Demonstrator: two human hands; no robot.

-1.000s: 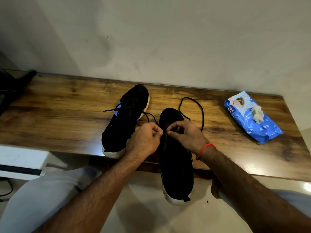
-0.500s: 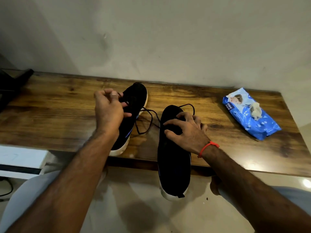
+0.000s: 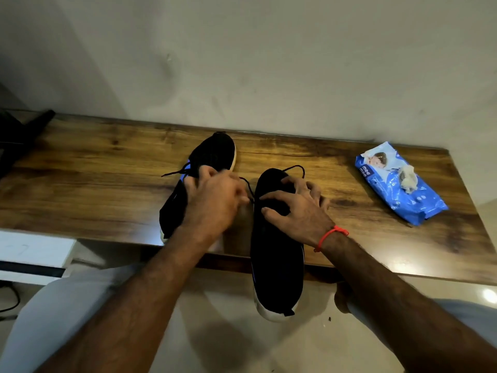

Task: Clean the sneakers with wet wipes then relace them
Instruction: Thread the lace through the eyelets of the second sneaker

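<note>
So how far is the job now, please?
Wiping looks finished: a used wipe lies on the pack. Relacing is in hand: the left hand pulls the lace while the right hand steadies the right sneaker. The left sneaker has loose laces, probably still to finish.

1. Two black sneakers are seen on the wooden tabletop point(image 3: 80, 184), the right sneaker point(image 3: 277, 259) overhanging its near edge.
2. The left sneaker point(image 3: 215, 154) is partly covered by the left hand point(image 3: 212, 200), blurred, with a black lace point(image 3: 248, 189) at its fingers.
3. The right sneaker is pressed by the right hand point(image 3: 298, 211) with fingers spread.
4. A blue wet-wipes pack point(image 3: 398, 184) is seen well apart, to the right.
</note>
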